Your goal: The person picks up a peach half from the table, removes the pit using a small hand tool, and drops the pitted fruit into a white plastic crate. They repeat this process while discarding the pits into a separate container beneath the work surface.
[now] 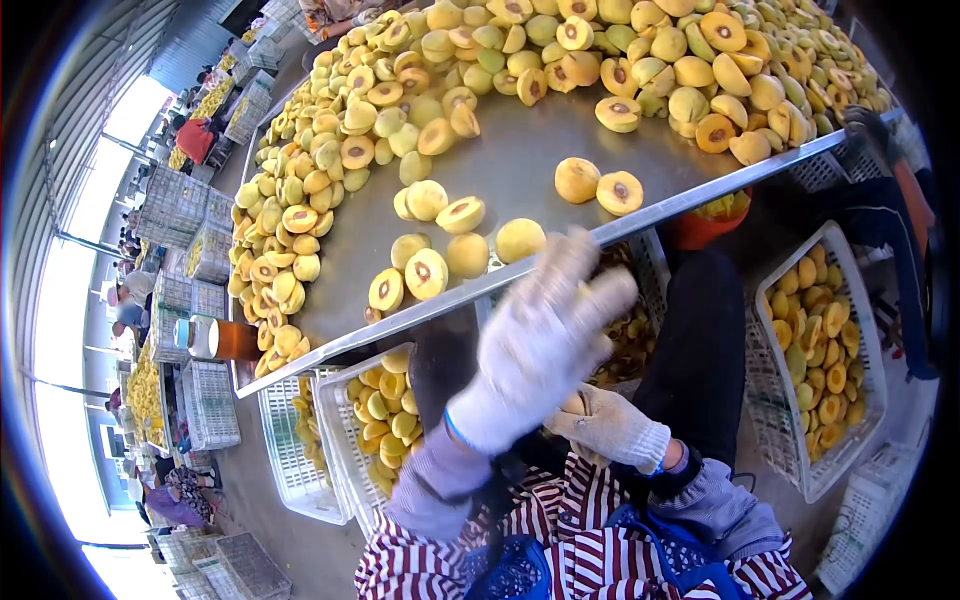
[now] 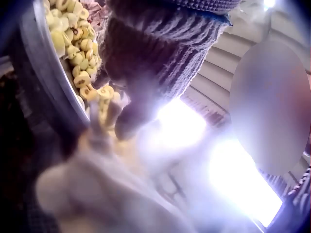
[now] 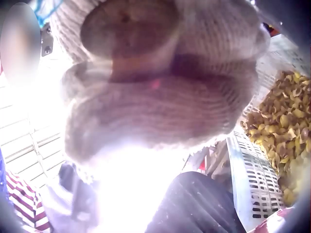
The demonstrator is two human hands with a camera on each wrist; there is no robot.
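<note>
A long shed with ribbed walls (image 1: pixel 95 60) stretches away on the left, bright daylight entering along its side, with stacked crates and other people at work on the floor. In front of the wearer stands a metal-topped bench (image 1: pixel 515 165) with a raised rim. A deep pile of halved yellow fruit (image 1: pixel 690 75) covers its far side and left end. The halves lie at mixed angles, some cut face up, others domed side up. Plastic crates of fruit stand below on both sides, the right-hand crate (image 1: pixel 775 435) well filled.

The gloved left hand (image 1: pixel 545 340) is over the bench's near rim, fingers outstretched and spread; blur hides whether anything lies between them. The gloved right hand (image 1: pixel 610 425) is lower, before the wearer's lap, its fingers curled tightly around a round-ended handle (image 3: pixel 129 29).

Near the rim, one loose half (image 1: pixel 460 214) lies cut face up, its long axis slanting. The handle's butt faces the right wrist camera, its length running into the fist; the other end is hidden.
</note>
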